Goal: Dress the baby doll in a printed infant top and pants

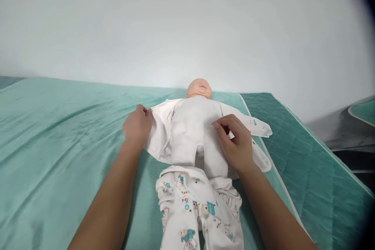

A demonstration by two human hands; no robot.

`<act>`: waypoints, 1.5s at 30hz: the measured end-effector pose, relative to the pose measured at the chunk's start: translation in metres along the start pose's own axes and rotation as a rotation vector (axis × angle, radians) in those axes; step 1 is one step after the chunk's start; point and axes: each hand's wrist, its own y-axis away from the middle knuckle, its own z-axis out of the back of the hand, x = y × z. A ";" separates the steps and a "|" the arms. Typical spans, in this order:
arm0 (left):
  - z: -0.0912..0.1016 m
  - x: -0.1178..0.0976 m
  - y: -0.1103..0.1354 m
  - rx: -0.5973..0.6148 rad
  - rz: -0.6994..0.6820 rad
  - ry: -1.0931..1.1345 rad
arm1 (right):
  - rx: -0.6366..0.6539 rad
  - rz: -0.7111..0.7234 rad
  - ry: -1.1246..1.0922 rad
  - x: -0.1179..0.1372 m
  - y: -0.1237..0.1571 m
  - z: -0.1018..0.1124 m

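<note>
A baby doll (190, 125) with a white cloth body lies on its back, head at the far end. Its white baby shirt (159, 125) is spread open at the front, and a printed sleeve (258, 125) covers the arm on the right. Closed on the shirt's left front edge is my left hand (138, 125). My right hand (236, 140) hovers at the right side of the doll's torso, thumb and index finger drawn together in a pinch with nothing visible between them. White printed baby pants (187, 203) sit low on the doll's legs, their waistband below the crotch.
Under the doll is a light green sheet (64, 144), wrinkled on the left. A darker green quilted pad (307, 172) extends along the right side. Behind stands a white wall (146, 35) with a dark band on top. Another green-covered surface (365, 111) shows at far right.
</note>
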 end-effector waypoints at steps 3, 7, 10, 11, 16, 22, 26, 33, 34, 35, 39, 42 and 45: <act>0.000 -0.005 0.008 -0.139 -0.131 -0.105 | 0.011 0.204 0.075 0.009 0.002 0.003; 0.003 -0.018 0.023 -0.222 -0.321 0.087 | 0.306 0.296 0.017 0.024 0.007 0.002; 0.009 -0.029 0.035 0.049 -0.378 0.509 | 0.580 0.300 0.059 0.035 0.008 0.000; 0.012 -0.032 0.038 0.194 -0.399 0.633 | 0.652 0.283 0.062 0.038 0.007 0.001; 0.033 -0.028 0.040 0.850 -0.481 0.790 | 0.958 0.179 -0.080 0.049 0.012 0.006; 0.031 -0.027 0.039 0.832 -0.453 0.864 | 1.145 0.093 -0.282 0.046 0.019 0.007; 0.029 -0.030 0.044 0.649 -0.440 0.983 | 1.210 0.048 -0.482 0.045 0.014 0.012; 0.049 -0.030 0.053 1.520 -0.574 0.673 | 1.242 0.104 -0.408 0.052 0.007 0.025; 0.051 -0.031 0.055 1.606 -0.593 0.632 | 1.262 0.108 -0.427 0.051 0.007 0.026; 0.051 -0.033 0.056 1.654 -0.610 0.610 | 1.280 0.101 -0.467 0.049 0.007 0.026; 0.052 -0.035 0.061 1.660 -0.649 0.597 | 1.176 -0.163 -0.685 0.042 0.009 0.024; 0.050 -0.034 0.061 1.608 -0.679 0.572 | 0.870 -0.436 -0.863 0.038 0.012 0.018; 0.048 -0.034 0.062 1.562 -0.723 0.574 | 0.704 -0.544 -0.979 0.037 0.014 0.012</act>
